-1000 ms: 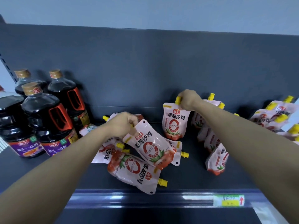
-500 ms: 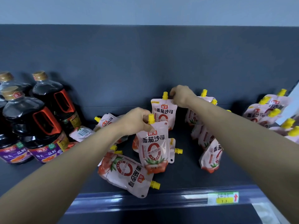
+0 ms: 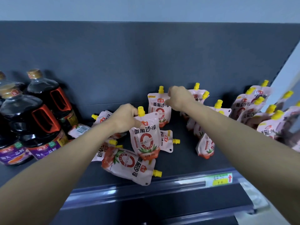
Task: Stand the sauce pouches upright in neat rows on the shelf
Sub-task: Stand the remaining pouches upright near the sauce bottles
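Note:
Pink tomato-sauce pouches with yellow caps fill the dark shelf point(image 3: 183, 161). My left hand point(image 3: 125, 117) grips one pouch point(image 3: 145, 137) by its top corner beside the cap and holds it upright in the middle. At the back, my right hand point(image 3: 180, 98) touches the upper right corner of a standing pouch point(image 3: 158, 108). Another pouch point(image 3: 129, 166) lies flat near the front edge, and several more lie behind my left arm point(image 3: 103, 117). A row of upright pouches point(image 3: 205, 146) stands under my right forearm.
Dark soy sauce bottles point(image 3: 40, 120) with red handles stand at the left. More upright pouches point(image 3: 253, 108) crowd the right end. The shelf's front rail carries a green and yellow price tag point(image 3: 219, 179). A grey back panel closes the shelf behind.
My left hand has lifted the tilted pouch off the pile and turned it upright. My right hand has let go of the back pouch's cap and now rests at its corner.

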`<state>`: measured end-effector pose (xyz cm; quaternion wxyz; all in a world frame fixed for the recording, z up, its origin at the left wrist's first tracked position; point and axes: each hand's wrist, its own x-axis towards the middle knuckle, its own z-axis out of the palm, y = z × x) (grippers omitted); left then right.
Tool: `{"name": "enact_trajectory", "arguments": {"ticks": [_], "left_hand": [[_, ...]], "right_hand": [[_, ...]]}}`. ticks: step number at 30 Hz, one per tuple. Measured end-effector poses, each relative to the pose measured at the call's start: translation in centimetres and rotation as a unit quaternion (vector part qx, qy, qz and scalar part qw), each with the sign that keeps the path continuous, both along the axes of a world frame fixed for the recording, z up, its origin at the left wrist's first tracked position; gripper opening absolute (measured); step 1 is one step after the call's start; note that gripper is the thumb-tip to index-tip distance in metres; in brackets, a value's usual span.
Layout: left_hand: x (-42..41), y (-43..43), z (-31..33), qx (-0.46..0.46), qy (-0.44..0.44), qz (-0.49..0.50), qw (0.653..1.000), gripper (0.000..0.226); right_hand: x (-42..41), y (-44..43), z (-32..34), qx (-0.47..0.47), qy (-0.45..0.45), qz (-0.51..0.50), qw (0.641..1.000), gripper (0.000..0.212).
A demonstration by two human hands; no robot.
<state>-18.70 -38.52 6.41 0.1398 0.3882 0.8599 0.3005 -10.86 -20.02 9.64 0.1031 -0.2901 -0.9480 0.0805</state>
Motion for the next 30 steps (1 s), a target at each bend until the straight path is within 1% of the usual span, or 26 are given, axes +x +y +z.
{"name": "enact_trajectory", "arguments": {"ticks": [2, 3, 6, 7, 9, 12, 14, 17, 19, 22, 25, 26, 27, 28, 29, 30], "left_hand": [[-0.5, -1.2, 0.1, 0.004, 0.015, 0.012, 1.0, 0.021], [-0.9, -1.7, 0.1, 0.005, 0.024, 0.016, 1.0, 0.022], [-1.5, -3.3, 0.0, 0.009, 0.027, 0.02, 0.999, 0.025], [-1.5, -3.7, -0.1, 0.012, 0.025, 0.016, 1.0, 0.028], [-1.5, -4.4, -0.3, 0.015, 0.029, 0.009, 0.999, 0.03], [-1.2, -4.9, -0.3, 0.016, 0.044, 0.008, 0.999, 0.026], [-1.0, -5.2, -0.3, 0.011, 0.045, 0.006, 0.999, 0.027], [-0.9, -5.4, -0.5, 0.009, 0.049, 0.001, 0.999, 0.023], [-0.9, -5.6, -0.6, 0.008, 0.05, 0.0, 0.999, 0.021], [-1.0, -5.7, -0.7, 0.009, 0.044, 0.003, 0.999, 0.022], [-1.3, -5.8, -0.7, 0.014, 0.04, 0.002, 0.999, 0.023], [-1.4, -5.8, -0.8, 0.015, 0.038, 0.003, 0.999, 0.023], [-1.5, -5.9, -0.8, 0.016, 0.035, 0.003, 0.999, 0.022], [-1.6, -5.9, -0.8, 0.017, 0.032, 0.005, 0.999, 0.022], [-1.7, -5.9, -0.8, 0.018, 0.029, 0.006, 0.999, 0.021], [-1.7, -5.9, -0.8, 0.019, 0.028, 0.007, 0.999, 0.019]], "right_hand": [[0.4, -0.9, -1.5, -0.023, -0.017, -0.002, 1.0, 0.029], [0.5, -1.4, -2.4, -0.04, -0.033, -0.005, 0.999, 0.033], [0.9, -2.5, -5.6, -0.107, -0.128, -0.013, 0.986, 0.053], [1.1, -2.7, -6.6, -0.124, -0.163, -0.017, 0.979, 0.057], [1.5, -3.1, -8.1, -0.158, -0.205, -0.046, 0.965, 0.061], [2.0, -3.4, -9.6, -0.192, -0.218, -0.078, 0.954, 0.068], [2.0, -3.6, -10.2, -0.194, -0.205, -0.09, 0.955, 0.068], [1.8, -3.9, -10.8, -0.203, -0.197, -0.107, 0.953, 0.072], [1.5, -4.0, -10.6, -0.212, -0.205, -0.113, 0.949, 0.072], [1.2, -4.1, -9.9, -0.195, -0.22, -0.096, 0.951, 0.059], [1.4, -4.8, -8.9, -0.176, -0.207, -0.091, 0.958, 0.048], [1.4, -4.6, -9.0, -0.166, -0.211, -0.081, 0.96, 0.039], [1.2, -4.2, -9.2, -0.172, -0.219, -0.074, 0.958, 0.027], [1.3, -4.1, -9.1, -0.203, -0.209, -0.085, 0.953, 0.015], [1.2, -3.8, -9.3, -0.239, -0.187, -0.1, 0.948, 0.008], [1.3, -3.9, -9.2, -0.256, -0.187, -0.109, 0.942, 0.001]]}}
